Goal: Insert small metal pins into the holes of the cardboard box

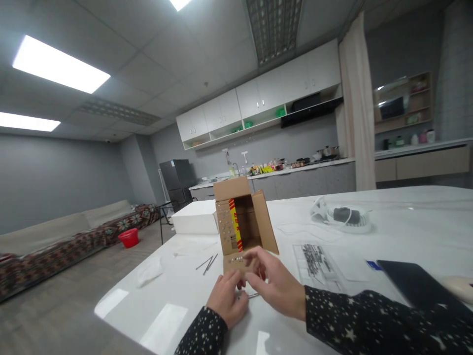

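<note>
White table (pixel 181 291): open cardboard box (pixel 248 223); my left hand (pixel 229 297) and right hand (pixel 275 281) by its lower flap (pixel 229 265), grips I cannot tell; thin rods (pixel 210 264) left of box.

White glossy table with rounded corners (pixel 185 296), light glare on near left. Open brown cardboard box with red-and-yellow strip (pixel 246 222) stands mid-table. White rectangular box (pixel 195 217) far left. Thin dark rods (pixel 210 265) left of the cardboard box; crumpled whitish translucent sheet (pixel 150 272) near left edge. Right side: clear flat packet of small dark pieces (pixel 316 261), white rounded device with dark grey pad (pixel 347 217) farther back, flat black rectangular item (pixel 410 281) nearer.
</note>
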A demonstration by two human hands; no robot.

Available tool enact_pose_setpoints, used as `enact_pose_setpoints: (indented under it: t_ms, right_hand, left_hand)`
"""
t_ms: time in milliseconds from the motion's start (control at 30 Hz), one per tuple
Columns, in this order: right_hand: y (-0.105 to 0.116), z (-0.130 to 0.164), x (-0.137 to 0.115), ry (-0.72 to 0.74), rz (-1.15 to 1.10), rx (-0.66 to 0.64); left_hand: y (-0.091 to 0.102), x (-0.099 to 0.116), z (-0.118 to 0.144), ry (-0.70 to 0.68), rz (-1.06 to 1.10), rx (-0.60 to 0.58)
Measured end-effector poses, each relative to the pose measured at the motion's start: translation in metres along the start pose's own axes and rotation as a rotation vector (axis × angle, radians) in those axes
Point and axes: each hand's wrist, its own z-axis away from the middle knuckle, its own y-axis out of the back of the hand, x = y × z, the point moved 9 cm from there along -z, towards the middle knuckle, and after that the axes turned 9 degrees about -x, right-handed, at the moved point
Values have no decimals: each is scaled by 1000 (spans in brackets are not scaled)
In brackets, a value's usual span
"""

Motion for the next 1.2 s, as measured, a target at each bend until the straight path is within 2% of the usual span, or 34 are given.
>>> enact_pose_setpoints:
  t_ms: [33,100,200,400,800,1200]
  right_hand:
    - [-7,5,24,-56,55,-21]
    - [-18,12,53,-76,190,-73]
    - [-24,18,68,-84,334,-126]
    - [-21,18,68,-138,500,-159]
    - [-13,19,79,-260,537,-126]
    - [-18,20,77,-229,568,-165]
  left_hand:
    - [-2,2,0,-13,4,-26]
    - [-5,6,0,-17,0,-67]
    - [-9,8,-2,1,-22,-106]
    - [-15,8,-7,30,-12,-133]
    - [-18,1,-12,85,-27,-168]
    - [-21,-10,-16,96,4,-122]
